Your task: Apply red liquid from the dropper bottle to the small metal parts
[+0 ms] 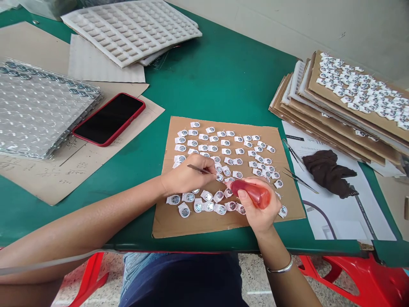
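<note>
At the frame's centre, the right hand (pixel 260 211) hides part of a translucent red squeeze bottle (pixel 251 192); whether its tip touches a small white tab with a round silvery centre (pixel 220 177) is too fine to tell. The left hand (pixel 188 174) covers part of a slim metal tool (pixel 198 169), perhaps tweezers. The left edge crops a clear plastic tray with round wells (pixel 38 115); the right edge cuts a stack of brown cardboard sheets (pixel 347 123).

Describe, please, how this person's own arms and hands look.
The left hand and right hand are ungloved, and no sleeves show. A slim silver bangle circles the right forearm; a pale cable crosses the left forearm.
</note>
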